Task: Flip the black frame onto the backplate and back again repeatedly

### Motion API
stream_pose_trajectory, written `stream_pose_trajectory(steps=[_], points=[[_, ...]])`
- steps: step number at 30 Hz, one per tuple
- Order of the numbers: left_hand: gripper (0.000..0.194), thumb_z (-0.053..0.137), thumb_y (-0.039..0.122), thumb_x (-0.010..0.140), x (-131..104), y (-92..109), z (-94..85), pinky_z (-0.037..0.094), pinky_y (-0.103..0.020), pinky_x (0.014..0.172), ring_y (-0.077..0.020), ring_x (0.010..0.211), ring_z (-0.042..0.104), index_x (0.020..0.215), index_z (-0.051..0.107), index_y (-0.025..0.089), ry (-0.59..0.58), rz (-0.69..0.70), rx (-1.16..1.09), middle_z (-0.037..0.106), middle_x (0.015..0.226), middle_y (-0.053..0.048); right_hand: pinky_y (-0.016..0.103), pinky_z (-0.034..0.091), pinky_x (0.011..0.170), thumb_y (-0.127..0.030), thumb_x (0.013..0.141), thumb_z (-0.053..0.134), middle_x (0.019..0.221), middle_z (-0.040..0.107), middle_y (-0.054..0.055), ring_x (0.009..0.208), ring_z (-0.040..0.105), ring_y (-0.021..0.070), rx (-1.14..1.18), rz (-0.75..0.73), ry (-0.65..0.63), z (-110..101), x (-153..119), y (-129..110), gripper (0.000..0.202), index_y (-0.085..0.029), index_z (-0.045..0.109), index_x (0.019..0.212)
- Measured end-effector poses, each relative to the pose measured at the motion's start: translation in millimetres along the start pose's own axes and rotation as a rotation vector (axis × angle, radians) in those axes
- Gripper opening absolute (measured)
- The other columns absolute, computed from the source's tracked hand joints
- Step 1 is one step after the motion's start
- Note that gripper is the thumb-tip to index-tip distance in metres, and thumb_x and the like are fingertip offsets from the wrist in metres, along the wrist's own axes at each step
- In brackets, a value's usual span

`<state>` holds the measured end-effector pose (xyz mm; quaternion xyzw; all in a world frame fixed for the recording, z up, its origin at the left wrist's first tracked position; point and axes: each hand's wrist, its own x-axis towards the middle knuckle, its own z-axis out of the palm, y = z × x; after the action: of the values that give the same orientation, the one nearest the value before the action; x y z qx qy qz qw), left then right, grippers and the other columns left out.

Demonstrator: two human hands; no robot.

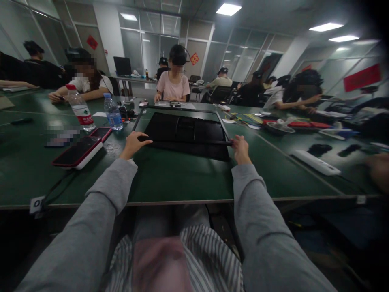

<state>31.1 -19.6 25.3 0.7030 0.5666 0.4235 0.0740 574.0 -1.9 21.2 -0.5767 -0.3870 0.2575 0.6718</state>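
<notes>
Head view | mid-frame | left hand (133, 144) and right hand (241, 149) pinch black frame (188, 142) near corners | keep sides level

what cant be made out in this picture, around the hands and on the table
All in the head view:
Near left corner of the black frame: hidden by the fingers of the left hand.
Whether the dark sheet is joined to the frame: black on black.
Small print on the red label: too small and blurred.
The shape at the far right: blurred and cut off by the edge.
</notes>
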Motion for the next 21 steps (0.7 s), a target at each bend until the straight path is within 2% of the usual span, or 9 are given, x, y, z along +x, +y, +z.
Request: stream_pose_trajectory(steps=[2, 5, 8, 11, 16, 21], points=[[0.035, 0.090, 0.053, 0.080, -1.0, 3.3, 1.2, 0.047, -0.049, 0.107, -0.0332, 0.115, 0.066, 0.099, 0.083, 0.025, -0.019, 0.025, 0.012, 0.082, 0.113, -0.009, 0.035, 0.063, 0.079, -0.066, 0.087, 0.066, 0.085, 0.065, 0.002, 0.083, 0.069, 0.0206, 0.069, 0.075, -0.144, -1.4, -1.7, -5.8, 0.040, -0.028, 0.057, 0.096], [0.032, 0.090, 0.051, 0.080, -2.8, 11.1, 3.3, 0.045, -0.050, 0.109, -0.0336, 0.119, 0.065, 0.100, 0.082, 0.026, -0.062, 0.046, 0.028, 0.081, 0.115, -0.008, 0.040, 0.064, 0.087, -0.053, 0.076, 0.080, 0.088, 0.069, 0.001, 0.083, 0.068, 0.0212, -0.052, 0.029, -0.234, 1.3, -3.7, -3.3, 0.039, -0.027, 0.061, 0.099], [0.030, 0.089, 0.051, 0.082, -5.0, 17.2, 7.1, 0.042, -0.052, 0.111, -0.0349, 0.125, 0.063, 0.101, 0.082, 0.028, -0.096, 0.032, 0.034, 0.081, 0.119, -0.008, 0.050, 0.056, 0.110, -0.039, 0.077, 0.076, 0.104, 0.074, 0.007, 0.102, 0.069, 0.0258, -0.288, -0.188, -0.197, 6.1, -6.3, 5.2, 0.035, -0.024, 0.068, 0.107], [0.027, 0.087, 0.049, 0.085, -6.7, 17.4, 13.4, 0.038, -0.053, 0.113, -0.0362, 0.130, 0.061, 0.103, 0.082, 0.029, -0.132, 0.018, 0.040, 0.079, 0.125, -0.008, 0.056, 0.046, 0.121, -0.032, 0.084, 0.065, 0.119, 0.076, 0.014, 0.120, 0.066, 0.0319, -0.502, -0.336, -0.130, 9.7, -11.3, 10.0, 0.036, -0.021, 0.072, 0.117], [0.020, 0.079, 0.043, 0.092, -7.0, 11.6, 20.2, 0.030, -0.057, 0.117, -0.0371, 0.132, 0.062, 0.108, 0.081, 0.030, -0.189, 0.024, 0.081, 0.077, 0.130, -0.009, 0.063, 0.043, 0.122, -0.027, 0.090, 0.057, 0.124, 0.075, 0.016, 0.128, 0.062, 0.0350, -0.660, -0.369, -0.070, 12.0, -21.4, 8.5, 0.043, -0.019, 0.072, 0.129], [0.026, 0.076, 0.052, 0.094, -8.1, 11.5, 18.4, 0.029, -0.059, 0.116, -0.0394, 0.132, 0.059, 0.109, 0.080, 0.032, -0.225, 0.004, 0.117, 0.077, 0.129, -0.010, 0.064, 0.040, 0.124, -0.028, 0.088, 0.062, 0.129, 0.074, 0.017, 0.133, 0.059, 0.0377, -0.650, -0.401, -0.074, 11.6, -23.2, 7.1, 0.047, -0.021, 0.072, 0.133]])
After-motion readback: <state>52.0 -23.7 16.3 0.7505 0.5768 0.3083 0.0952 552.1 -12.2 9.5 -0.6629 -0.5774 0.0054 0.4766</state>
